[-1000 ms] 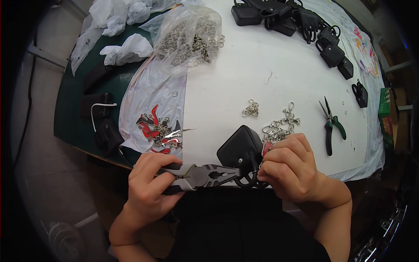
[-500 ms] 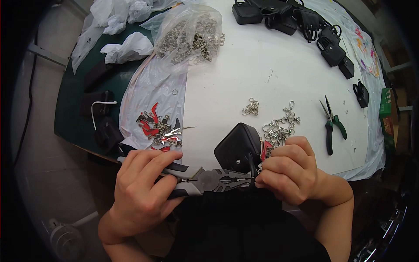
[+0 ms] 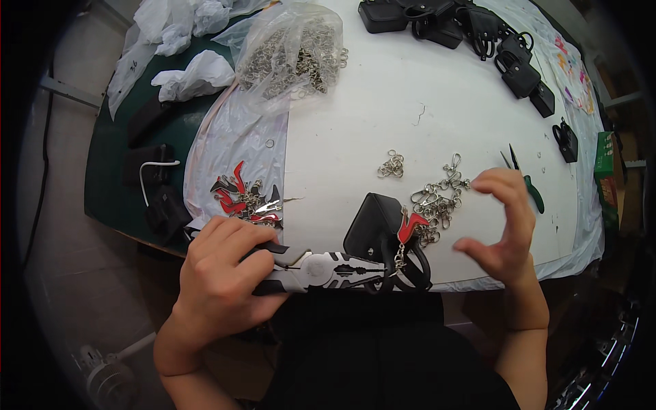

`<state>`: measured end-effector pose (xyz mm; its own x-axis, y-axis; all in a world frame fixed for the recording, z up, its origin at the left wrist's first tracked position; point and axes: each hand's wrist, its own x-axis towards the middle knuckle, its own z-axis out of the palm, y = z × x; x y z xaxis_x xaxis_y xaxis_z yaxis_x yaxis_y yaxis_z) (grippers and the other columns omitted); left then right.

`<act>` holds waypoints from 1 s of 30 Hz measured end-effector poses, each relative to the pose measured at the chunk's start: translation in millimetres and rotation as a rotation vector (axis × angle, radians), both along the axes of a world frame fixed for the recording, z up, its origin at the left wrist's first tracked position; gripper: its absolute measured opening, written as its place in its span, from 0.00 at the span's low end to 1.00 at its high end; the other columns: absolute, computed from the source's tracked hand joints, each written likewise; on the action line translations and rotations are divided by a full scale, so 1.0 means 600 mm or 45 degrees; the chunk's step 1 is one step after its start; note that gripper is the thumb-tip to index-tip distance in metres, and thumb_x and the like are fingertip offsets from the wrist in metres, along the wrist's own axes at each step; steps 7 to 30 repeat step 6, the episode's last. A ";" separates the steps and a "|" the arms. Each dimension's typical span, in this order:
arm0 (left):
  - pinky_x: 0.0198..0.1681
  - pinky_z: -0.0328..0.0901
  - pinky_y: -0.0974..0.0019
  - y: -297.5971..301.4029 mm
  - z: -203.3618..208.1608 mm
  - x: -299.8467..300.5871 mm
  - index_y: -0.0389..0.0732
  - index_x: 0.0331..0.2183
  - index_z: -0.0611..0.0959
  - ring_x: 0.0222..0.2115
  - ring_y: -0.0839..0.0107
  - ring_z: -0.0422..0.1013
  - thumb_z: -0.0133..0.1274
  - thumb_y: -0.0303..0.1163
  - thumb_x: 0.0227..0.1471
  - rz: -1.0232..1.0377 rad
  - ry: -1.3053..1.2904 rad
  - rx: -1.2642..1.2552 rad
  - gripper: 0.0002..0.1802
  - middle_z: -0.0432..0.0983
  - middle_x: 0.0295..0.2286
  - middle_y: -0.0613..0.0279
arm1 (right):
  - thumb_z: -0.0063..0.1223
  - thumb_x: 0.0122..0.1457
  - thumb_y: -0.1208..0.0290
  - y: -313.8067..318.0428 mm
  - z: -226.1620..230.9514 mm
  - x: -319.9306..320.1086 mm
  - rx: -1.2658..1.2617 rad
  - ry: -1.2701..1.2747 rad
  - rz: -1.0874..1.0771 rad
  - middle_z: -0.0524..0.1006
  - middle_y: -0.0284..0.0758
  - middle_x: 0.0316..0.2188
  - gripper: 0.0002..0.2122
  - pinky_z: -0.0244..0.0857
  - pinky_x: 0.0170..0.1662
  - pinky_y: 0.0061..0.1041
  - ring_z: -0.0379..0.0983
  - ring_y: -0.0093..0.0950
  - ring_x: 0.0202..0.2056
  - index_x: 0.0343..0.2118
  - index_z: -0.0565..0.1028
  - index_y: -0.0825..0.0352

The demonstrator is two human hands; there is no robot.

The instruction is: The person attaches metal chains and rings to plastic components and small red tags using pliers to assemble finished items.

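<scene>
My left hand [image 3: 229, 277] is closed around the handles of grey-and-black pliers [image 3: 318, 269]. Their jaw tips meet a small metal ring or chain by the strap of a small black bag [image 3: 372, 222]; whether they grip it I cannot tell. A red high-heel-shaped charm [image 3: 411, 226] hangs on a short chain and lies against the bag. My right hand [image 3: 509, 229] is off the bag, fingers curved and apart, with nothing in it. Just left of it lies a pile of silver swivel clasps [image 3: 437, 198].
Red and black shoe charms [image 3: 246, 198] lie on plastic at left. Loose rings [image 3: 391, 165] sit behind the bag. A clear bag of metal rings [image 3: 294, 58] stands at the back. More black bags [image 3: 516, 72] line the far right; green-handled long-nose pliers [image 3: 531, 191] lie partly behind my right hand.
My right hand has let go by the bag's strap, moved right and opened, uncovering the red charm and strap. The left hand still holds the pliers at the strap.
</scene>
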<state>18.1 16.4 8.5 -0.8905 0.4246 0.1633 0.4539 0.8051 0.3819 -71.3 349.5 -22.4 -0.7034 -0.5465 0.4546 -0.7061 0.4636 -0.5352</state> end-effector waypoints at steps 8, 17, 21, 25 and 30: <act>0.36 0.65 0.60 -0.008 0.000 -0.014 0.41 0.30 0.75 0.29 0.57 0.73 0.71 0.33 0.25 0.152 -0.147 -0.047 0.26 0.77 0.29 0.58 | 0.66 0.51 0.63 0.243 -0.124 0.005 0.643 -0.322 -0.925 0.61 0.46 0.63 0.38 0.49 0.65 0.38 0.55 0.43 0.64 0.63 0.60 0.70; 0.36 0.65 0.60 -0.008 0.000 -0.014 0.41 0.30 0.75 0.29 0.57 0.73 0.71 0.33 0.25 0.152 -0.147 -0.047 0.26 0.77 0.29 0.58 | 0.66 0.51 0.63 0.243 -0.124 0.005 0.643 -0.322 -0.925 0.61 0.46 0.63 0.38 0.49 0.65 0.38 0.55 0.43 0.64 0.63 0.60 0.70; 0.36 0.65 0.60 -0.008 0.000 -0.014 0.41 0.30 0.75 0.29 0.57 0.73 0.71 0.33 0.25 0.152 -0.147 -0.047 0.26 0.77 0.29 0.58 | 0.66 0.51 0.63 0.243 -0.124 0.005 0.643 -0.322 -0.925 0.61 0.46 0.63 0.38 0.49 0.65 0.38 0.55 0.43 0.64 0.63 0.60 0.70; 0.36 0.65 0.60 -0.008 0.000 -0.014 0.41 0.30 0.75 0.29 0.57 0.73 0.71 0.33 0.25 0.152 -0.147 -0.047 0.26 0.77 0.29 0.58 | 0.66 0.51 0.63 0.243 -0.124 0.005 0.643 -0.322 -0.925 0.61 0.46 0.63 0.38 0.49 0.65 0.38 0.55 0.43 0.64 0.63 0.60 0.70; 0.36 0.65 0.60 -0.008 0.000 -0.014 0.41 0.30 0.75 0.29 0.57 0.73 0.71 0.33 0.25 0.152 -0.147 -0.047 0.26 0.77 0.29 0.58 | 0.66 0.51 0.63 0.243 -0.124 0.005 0.643 -0.322 -0.925 0.61 0.46 0.63 0.38 0.49 0.65 0.38 0.55 0.43 0.64 0.63 0.60 0.70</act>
